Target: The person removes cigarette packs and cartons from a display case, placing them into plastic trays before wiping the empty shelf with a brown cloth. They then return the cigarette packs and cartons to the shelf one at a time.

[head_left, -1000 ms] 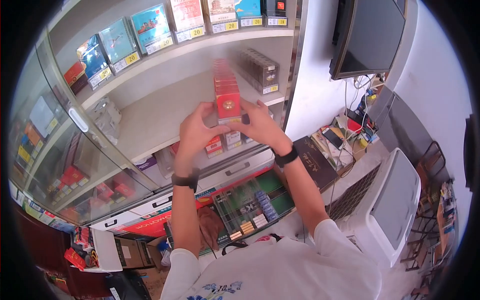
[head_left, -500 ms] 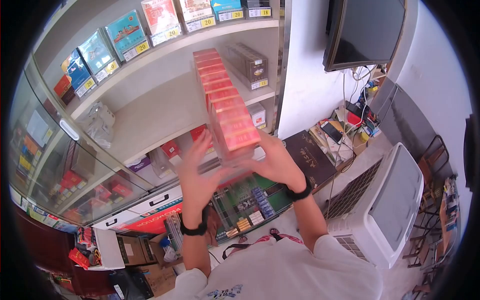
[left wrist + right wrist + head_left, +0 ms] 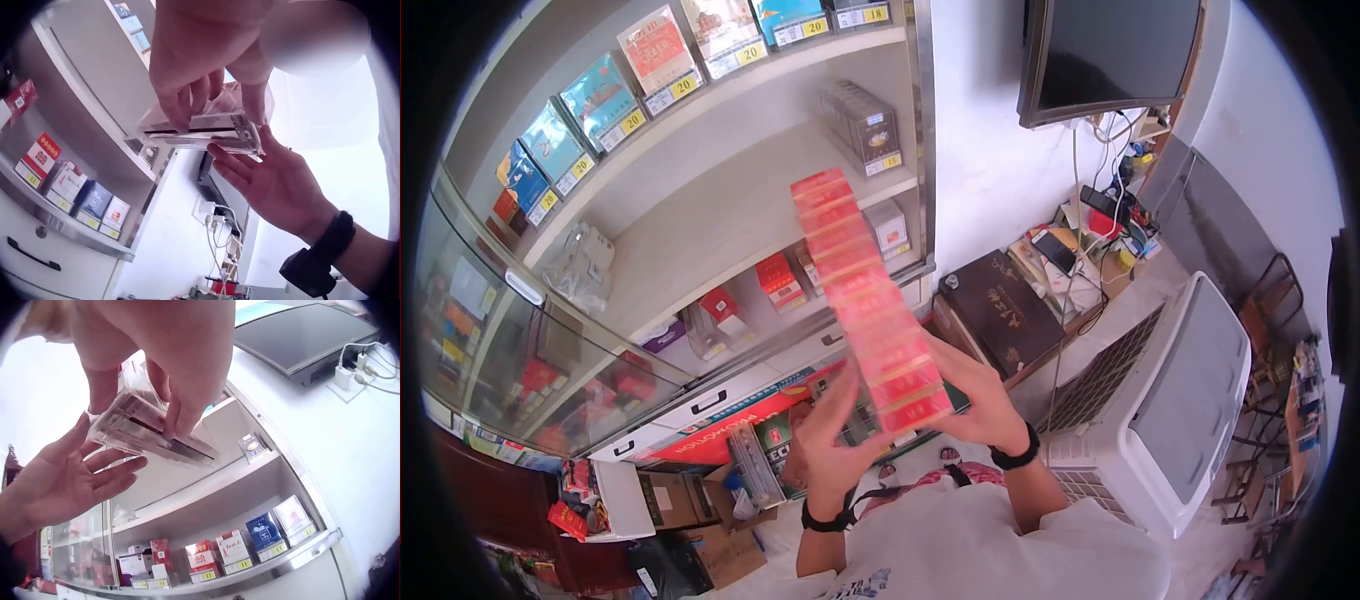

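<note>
A long row of red cigarette packs stands in a clear plastic tray, held out in front of the shelves and slanting toward the body. At the near end my left hand grips the tray's left side, with its thumb toward the front. My right hand holds the opposite side. Both wrist views show fingers curled against the underside of the tray. The packs are blurred in the head view.
Behind the tray is a cabinet shelf with a row of dark packs at its right. Red packs stand on the shelf below. A wall-mounted screen, dark box and white air cooler are to the right.
Both hands have drawn the tray of red packs off the shelf and toward the body. The view has shifted to the right.
</note>
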A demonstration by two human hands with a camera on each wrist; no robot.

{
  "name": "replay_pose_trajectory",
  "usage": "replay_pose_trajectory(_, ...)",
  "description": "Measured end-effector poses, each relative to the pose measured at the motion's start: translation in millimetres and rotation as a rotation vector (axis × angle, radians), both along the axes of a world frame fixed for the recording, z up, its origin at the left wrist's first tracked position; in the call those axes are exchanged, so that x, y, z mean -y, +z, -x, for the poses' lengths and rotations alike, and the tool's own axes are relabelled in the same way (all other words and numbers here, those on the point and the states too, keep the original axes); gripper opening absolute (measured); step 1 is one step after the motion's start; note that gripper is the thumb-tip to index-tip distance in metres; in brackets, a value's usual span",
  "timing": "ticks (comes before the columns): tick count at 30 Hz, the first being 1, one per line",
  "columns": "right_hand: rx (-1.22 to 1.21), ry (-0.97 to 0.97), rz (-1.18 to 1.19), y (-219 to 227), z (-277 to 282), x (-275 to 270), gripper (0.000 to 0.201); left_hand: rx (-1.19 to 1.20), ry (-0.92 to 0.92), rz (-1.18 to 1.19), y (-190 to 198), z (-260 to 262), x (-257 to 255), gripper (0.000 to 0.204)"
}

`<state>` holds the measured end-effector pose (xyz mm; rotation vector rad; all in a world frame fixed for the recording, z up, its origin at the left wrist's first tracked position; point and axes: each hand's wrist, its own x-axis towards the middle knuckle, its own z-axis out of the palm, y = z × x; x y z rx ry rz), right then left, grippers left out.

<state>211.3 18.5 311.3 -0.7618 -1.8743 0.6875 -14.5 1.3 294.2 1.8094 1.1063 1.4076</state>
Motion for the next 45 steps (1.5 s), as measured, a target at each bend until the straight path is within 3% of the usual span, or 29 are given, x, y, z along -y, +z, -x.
replay_pose_trajectory(2,-0.025,-0.017,0.043,-13,-13,19,0.083,-0.073,-0.033,-0.106,-13,-8,11,0.079)
replay_pose_trajectory(7,-0.049,-0.083,0.173,-43,-51,61,0.075,-0.079,-0.155,-0.035,-33,-43,41,0.075)
replay_pose_trajectory(10,-0.056,-0.145,0.220,-61,-68,77,0.073,-0.051,-0.177,0.070,-51,-63,54,0.077)
replay_pose_trajectory(17,0.006,-0.169,0.364,-91,-103,99,0.077,-0.105,-0.187,0.066,-89,-97,65,0.085)
replay_pose_trajectory(22,-0.072,-0.135,0.477,-138,-114,88,0.079,-0.015,-0.147,0.375,-114,-117,64,0.088)
replay_pose_trajectory(28,-0.165,-0.054,0.597,-188,-119,71,0.078,-0.097,-0.126,0.437,-161,-119,54,0.083)
replay_pose_trajectory(34,-0.216,0.005,0.728,-223,-123,56,0.077,-0.034,-0.108,0.544,-203,-128,44,0.081)
replay_pose_trajectory(39,-0.357,0.039,0.901,-269,-126,32,0.077,0.064,-0.061,0.547,-260,-150,30,0.081)
replay_pose_trajectory(45,-0.421,0.065,0.975,-286,-127,6,0.074,0.128,-0.016,0.548,-280,-164,15,0.080)
